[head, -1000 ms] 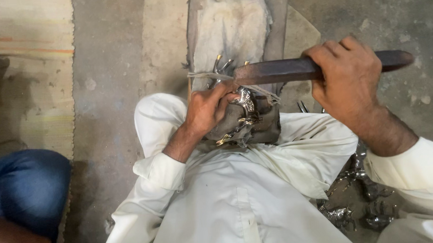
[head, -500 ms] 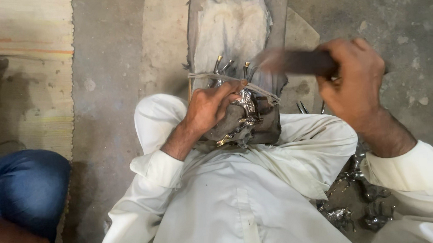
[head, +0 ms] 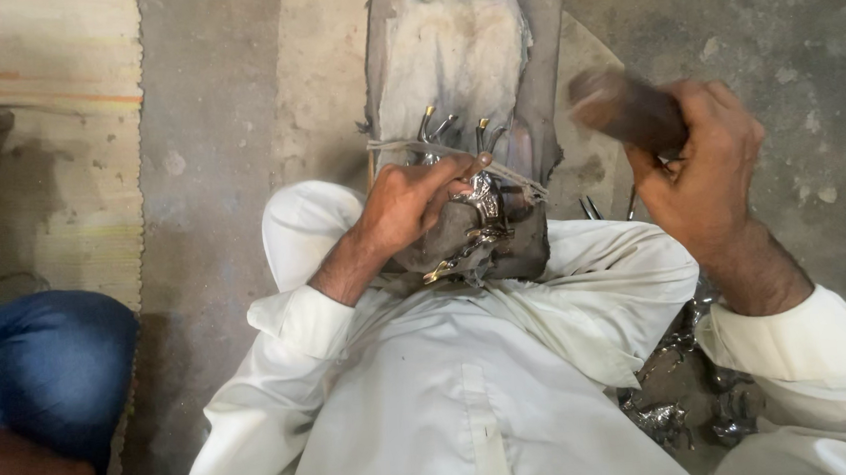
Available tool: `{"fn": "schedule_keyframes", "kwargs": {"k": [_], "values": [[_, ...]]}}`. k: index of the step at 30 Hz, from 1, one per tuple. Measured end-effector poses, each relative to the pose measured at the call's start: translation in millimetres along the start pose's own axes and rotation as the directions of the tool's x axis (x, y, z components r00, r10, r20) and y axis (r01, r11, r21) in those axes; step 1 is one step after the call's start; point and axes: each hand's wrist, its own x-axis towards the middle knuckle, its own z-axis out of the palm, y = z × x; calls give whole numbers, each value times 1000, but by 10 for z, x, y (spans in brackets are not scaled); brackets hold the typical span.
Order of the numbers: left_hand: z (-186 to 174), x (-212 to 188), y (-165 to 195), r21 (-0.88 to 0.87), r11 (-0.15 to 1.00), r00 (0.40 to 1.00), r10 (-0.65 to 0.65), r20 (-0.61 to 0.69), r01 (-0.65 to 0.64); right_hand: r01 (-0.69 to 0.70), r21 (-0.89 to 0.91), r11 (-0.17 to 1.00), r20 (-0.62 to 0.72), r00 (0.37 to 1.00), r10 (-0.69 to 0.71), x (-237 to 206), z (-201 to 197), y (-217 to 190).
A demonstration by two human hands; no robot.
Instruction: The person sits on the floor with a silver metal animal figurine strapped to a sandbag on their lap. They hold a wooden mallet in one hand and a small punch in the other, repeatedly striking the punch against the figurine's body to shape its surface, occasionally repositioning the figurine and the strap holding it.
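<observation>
My left hand point(head: 409, 201) presses a shiny silver metal piece point(head: 479, 201) onto a dark block point(head: 521, 241) wedged between my knees. Thin metal prongs point(head: 435, 121) stick up just beyond my fingers. My right hand point(head: 703, 167) is raised at the right and grips a dark wooden-handled tool point(head: 626, 108), blurred with motion, pointing toward the camera. A grey cloth-covered plank point(head: 451, 50) runs away from the block. I wear white clothing point(head: 471, 381).
Several shiny metal pieces point(head: 692, 402) lie on the floor by my right leg. Another person's blue-clad knee point(head: 45, 373) is at the lower left. A woven mat point(head: 44, 124) covers the left; bare concrete floor point(head: 783, 39) lies at the right.
My right hand has swung the tool from lying level across the plank to a raised, end-on position at the right. My left hand has stayed on the metal piece.
</observation>
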Motion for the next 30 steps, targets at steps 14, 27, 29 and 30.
{"fn": "schedule_keyframes", "kwargs": {"k": [14, 27, 29, 30], "values": [[-135, 126, 33, 33, 997, 995, 70, 75, -72, 138, -174, 975, 53, 990, -131, -139, 110, 158], [-182, 218, 2, -42, 982, 979, 186, 87, -183, -47, 53, 997, -57, 997, 50, -210, 190, 64], [-188, 234, 11, -20, 985, 979, 175, 109, -173, 74, -192, 979, 22, 997, -71, -247, 202, 96], [-197, 241, 12, -9, 985, 977, 174, 125, -175, 133, -309, 942, 66, 991, -119, -267, 209, 112]]}}
